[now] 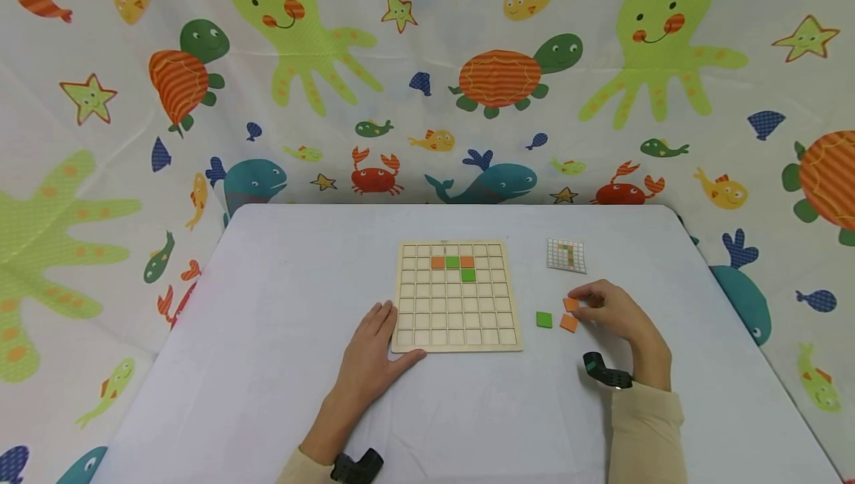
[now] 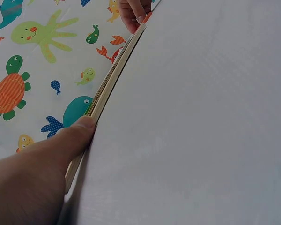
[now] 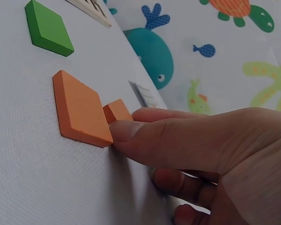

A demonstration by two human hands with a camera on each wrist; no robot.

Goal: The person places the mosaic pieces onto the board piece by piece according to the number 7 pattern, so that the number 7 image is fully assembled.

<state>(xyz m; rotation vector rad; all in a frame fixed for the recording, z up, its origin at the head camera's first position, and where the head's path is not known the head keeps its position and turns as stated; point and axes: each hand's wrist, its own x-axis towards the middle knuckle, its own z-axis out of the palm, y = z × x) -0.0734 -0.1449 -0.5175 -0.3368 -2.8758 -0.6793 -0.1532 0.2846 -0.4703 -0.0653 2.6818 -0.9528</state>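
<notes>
My left hand (image 1: 370,350) lies at the left edge and lower-left corner of a wooden grid board (image 1: 436,321), fingers extended along its side. In the left wrist view, the thumb (image 2: 77,136) touches the board's front edge. To the right of the board, my right hand (image 1: 611,311) pinches a square orange tile (image 1: 570,304) between thumb and forefinger; the fingers partly cover it in the right wrist view. A second orange tile (image 3: 84,110) lies close to the thumb, and a green tile (image 3: 49,28) lies farther left.
On the board, orange tile (image 1: 437,263), green tile (image 1: 452,262) and orange tile (image 1: 467,262) form a row, with a green tile (image 1: 468,275) below the last. A small printed grid card (image 1: 566,255) lies behind my right hand. A patterned sea-animal cloth (image 1: 401,98) hangs behind the white table (image 1: 280,283).
</notes>
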